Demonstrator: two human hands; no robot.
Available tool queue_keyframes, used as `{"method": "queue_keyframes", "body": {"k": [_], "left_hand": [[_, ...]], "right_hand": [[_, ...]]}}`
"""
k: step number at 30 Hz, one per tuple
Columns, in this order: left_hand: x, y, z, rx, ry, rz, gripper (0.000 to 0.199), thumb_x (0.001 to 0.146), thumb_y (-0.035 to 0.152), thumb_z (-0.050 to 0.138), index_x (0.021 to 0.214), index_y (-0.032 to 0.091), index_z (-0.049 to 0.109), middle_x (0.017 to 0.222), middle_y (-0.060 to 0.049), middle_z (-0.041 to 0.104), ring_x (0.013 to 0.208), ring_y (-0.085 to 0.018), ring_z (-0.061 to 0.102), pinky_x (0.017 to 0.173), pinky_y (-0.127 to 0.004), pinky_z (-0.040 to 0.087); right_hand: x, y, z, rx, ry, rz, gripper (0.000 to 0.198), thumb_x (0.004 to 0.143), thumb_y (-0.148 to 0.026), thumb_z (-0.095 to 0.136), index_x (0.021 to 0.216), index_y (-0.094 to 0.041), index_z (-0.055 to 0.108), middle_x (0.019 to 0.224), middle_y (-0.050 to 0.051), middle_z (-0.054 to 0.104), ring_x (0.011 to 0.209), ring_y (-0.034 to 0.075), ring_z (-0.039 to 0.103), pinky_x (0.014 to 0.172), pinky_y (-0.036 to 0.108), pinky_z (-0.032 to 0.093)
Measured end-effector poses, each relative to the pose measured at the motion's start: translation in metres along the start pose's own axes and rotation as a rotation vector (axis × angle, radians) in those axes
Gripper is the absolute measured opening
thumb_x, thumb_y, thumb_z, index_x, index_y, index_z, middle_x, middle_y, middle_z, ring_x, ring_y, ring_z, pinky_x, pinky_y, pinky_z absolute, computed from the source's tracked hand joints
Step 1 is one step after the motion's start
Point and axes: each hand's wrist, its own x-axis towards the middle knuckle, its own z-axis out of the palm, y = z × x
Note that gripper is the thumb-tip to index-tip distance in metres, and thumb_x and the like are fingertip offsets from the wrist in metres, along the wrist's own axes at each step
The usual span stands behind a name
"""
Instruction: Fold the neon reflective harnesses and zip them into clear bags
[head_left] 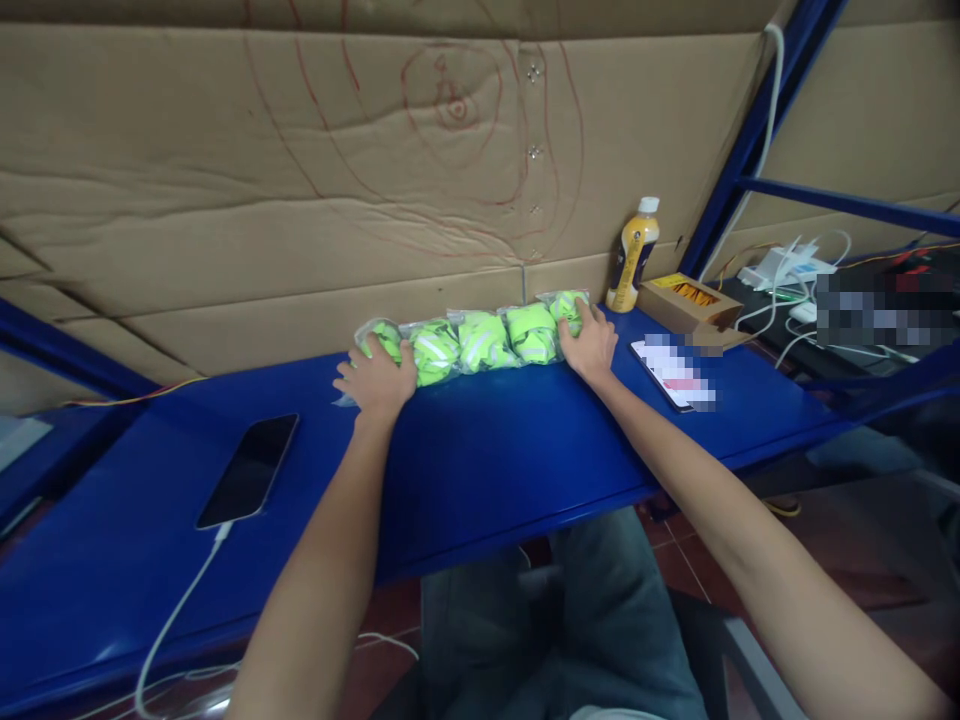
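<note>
Along the back of the blue table [480, 450], against the cardboard, several clear plastic bags [484, 340] stand in a row. Each holds folded neon-yellow fabric with pale reflective strips, like a safety vest. At the row's left end, my left hand [377, 378] rests on the leftmost bag [384, 335] with its fingers spread, hiding much of it. My right hand [591, 342] curls around the rightmost bag [566, 306], thumb on its near side and fingers over its right end. The bags between my hands sit side by side, touching.
To the right are a yellow drink bottle [634, 258], an opened cardboard box [690, 305] and a phone with a lit screen [664, 375]. A dark phone [251, 470] lies left, plugged into a white cable [180, 600]. A blue metal post [750, 140] rises at right.
</note>
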Motion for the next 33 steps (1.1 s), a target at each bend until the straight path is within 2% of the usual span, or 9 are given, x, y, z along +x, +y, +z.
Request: {"method": "queue_keyframes", "body": {"k": [5, 9, 12, 14, 17, 22, 27, 30, 33], "left_hand": [[-0.015, 0.009, -0.015, -0.118, 0.154, 0.243, 0.078, 0.101, 0.055, 0.055, 0.159, 0.004, 0.051, 0.174, -0.035, 0.034, 0.167, -0.057, 0.014, 0.128, -0.082, 0.008], [-0.048, 0.041, -0.031, -0.378, 0.029, 0.702, 0.056, 0.101, 0.046, 0.061, 0.146, 0.012, 0.063, 0.156, -0.027, 0.058, 0.159, -0.045, 0.040, 0.134, -0.066, 0.026], [-0.072, 0.070, -0.032, -0.777, -0.211, 0.573, 0.050, 0.103, 0.055, 0.064, 0.138, 0.019, 0.065, 0.137, -0.020, 0.072, 0.131, -0.037, 0.068, 0.119, -0.059, 0.050], [-0.079, 0.081, -0.029, -1.101, -0.429, 0.439, 0.062, 0.099, 0.064, 0.069, 0.143, 0.022, 0.058, 0.142, -0.019, 0.071, 0.128, -0.034, 0.072, 0.112, -0.053, 0.058], [-0.071, 0.078, -0.024, -1.380, -0.490, 0.302, 0.071, 0.090, 0.065, 0.082, 0.140, 0.026, 0.051, 0.144, -0.015, 0.071, 0.131, -0.031, 0.072, 0.110, -0.046, 0.061], [-0.035, 0.042, -0.019, -1.159, -0.313, 0.304, 0.066, 0.075, 0.052, 0.093, 0.120, 0.022, 0.057, 0.118, -0.010, 0.077, 0.110, -0.032, 0.077, 0.097, -0.045, 0.064], [-0.032, 0.032, -0.037, -0.713, -0.322, 0.696, 0.056, 0.077, 0.034, 0.078, 0.130, 0.021, 0.064, 0.126, -0.011, 0.076, 0.115, -0.035, 0.073, 0.105, -0.049, 0.057], [-0.040, 0.035, -0.046, -0.495, -0.283, 0.890, 0.061, 0.083, 0.031, 0.070, 0.142, 0.020, 0.061, 0.140, -0.013, 0.071, 0.129, -0.038, 0.066, 0.116, -0.054, 0.049], [-0.045, 0.039, -0.051, -0.310, -0.178, 1.049, 0.067, 0.084, 0.028, 0.064, 0.150, 0.016, 0.057, 0.146, -0.020, 0.065, 0.135, -0.043, 0.058, 0.116, -0.062, 0.045]], "right_hand": [[0.002, 0.008, -0.004, 0.097, 0.026, 0.006, 0.067, 0.101, -0.047, 0.056, 0.161, -0.016, 0.057, 0.143, 0.024, 0.070, 0.130, 0.040, 0.068, 0.115, 0.055, 0.050], [0.005, 0.007, -0.013, 0.286, 0.229, -0.049, 0.067, 0.109, -0.046, 0.039, 0.162, -0.008, 0.052, 0.159, 0.023, 0.061, 0.150, 0.032, 0.056, 0.127, 0.046, 0.042], [-0.012, -0.012, -0.022, 0.317, 0.344, -0.230, 0.069, 0.111, -0.050, 0.033, 0.169, -0.012, 0.042, 0.164, 0.023, 0.053, 0.156, 0.031, 0.050, 0.129, 0.050, 0.040], [-0.033, -0.030, -0.025, 0.429, 0.316, -0.514, 0.072, 0.111, -0.056, 0.036, 0.171, -0.017, 0.038, 0.167, 0.022, 0.050, 0.158, 0.032, 0.047, 0.130, 0.055, 0.040], [-0.062, -0.054, -0.026, 0.580, 0.022, -0.933, 0.065, 0.112, -0.051, 0.047, 0.171, -0.027, 0.038, 0.172, 0.016, 0.049, 0.164, 0.032, 0.041, 0.134, 0.058, 0.035], [-0.067, -0.059, -0.021, 0.706, -0.044, -0.828, 0.062, 0.110, -0.045, 0.055, 0.166, -0.027, 0.037, 0.154, 0.017, 0.064, 0.124, 0.029, 0.072, 0.114, 0.052, 0.055], [-0.045, -0.044, -0.028, 0.680, 0.214, -0.655, 0.052, 0.106, -0.050, 0.058, 0.148, -0.021, 0.057, 0.134, 0.017, 0.068, 0.113, 0.028, 0.068, 0.102, 0.048, 0.055], [-0.039, -0.043, -0.036, 0.721, 0.009, -0.670, 0.037, 0.106, -0.054, 0.057, 0.103, -0.020, 0.071, 0.091, 0.005, 0.071, 0.082, 0.020, 0.064, 0.086, 0.037, 0.053], [-0.041, -0.049, -0.036, 0.822, -0.261, -0.588, 0.050, 0.100, -0.063, 0.064, 0.074, -0.020, 0.061, 0.065, -0.002, 0.056, 0.062, 0.012, 0.050, 0.066, 0.029, 0.044]]}}
